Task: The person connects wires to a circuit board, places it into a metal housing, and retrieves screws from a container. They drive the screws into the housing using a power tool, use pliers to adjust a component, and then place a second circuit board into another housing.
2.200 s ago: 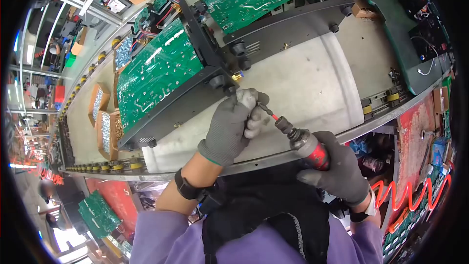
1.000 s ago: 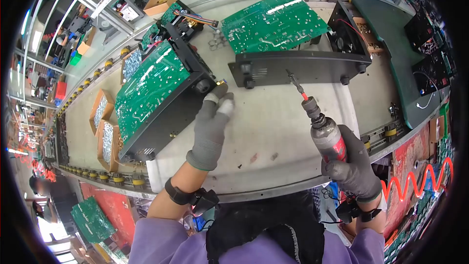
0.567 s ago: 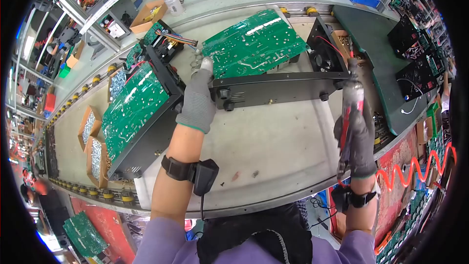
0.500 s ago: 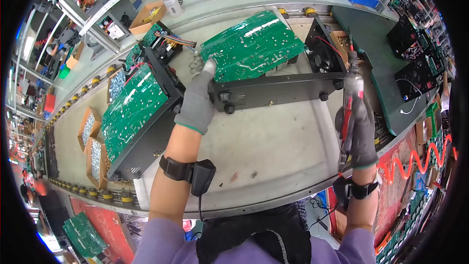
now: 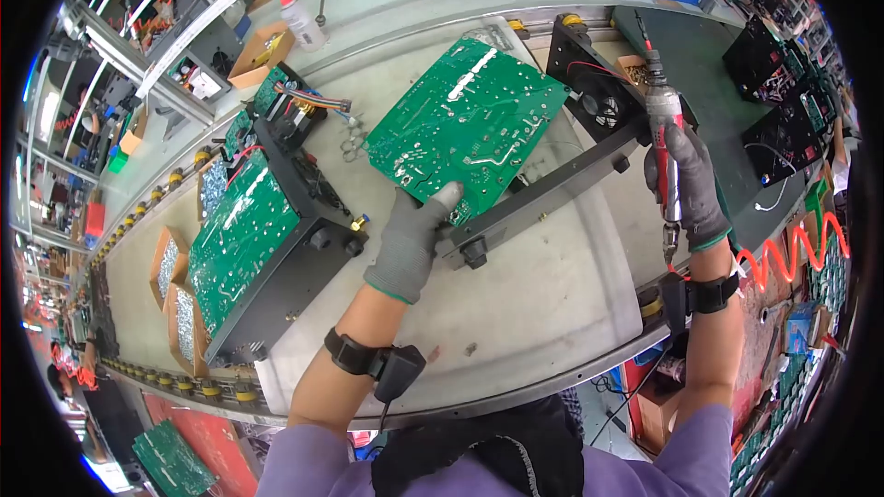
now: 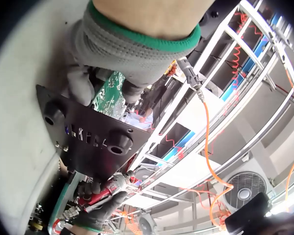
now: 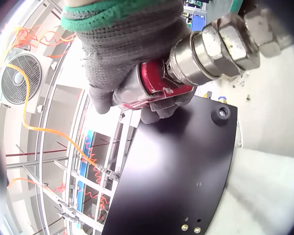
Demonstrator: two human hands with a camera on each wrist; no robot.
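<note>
In the head view, my gloved left hand (image 5: 405, 244) grips the near-left corner of a green circuit board (image 5: 460, 120), thumb on its upper face. The other fingers are mostly hidden. A black metal panel (image 5: 552, 189) with round rubber feet stands along the board's near side. The left wrist view has the board (image 6: 110, 95) between the thumb and fingers, close behind the panel (image 6: 83, 139). My right hand (image 5: 691, 179) holds a red and silver power screwdriver (image 5: 665, 120) upright, bit pointing away from me. Its metal hose fitting (image 7: 220, 46) shows large in the right wrist view.
A second board and panel unit (image 5: 249, 230) stands to the left, beside cardboard boxes of screws (image 5: 186, 322). A black fan (image 5: 603, 110) sits behind the panel. Rollers (image 5: 244, 393) line the near edge, and a coiled red air hose (image 5: 792, 248) hangs at right.
My left hand left the screwdriver's bit and took hold of the right-hand unit's board. That unit has turned counter-clockwise, its left end nearer me. The screwdriver swung from pointing left to pointing away.
</note>
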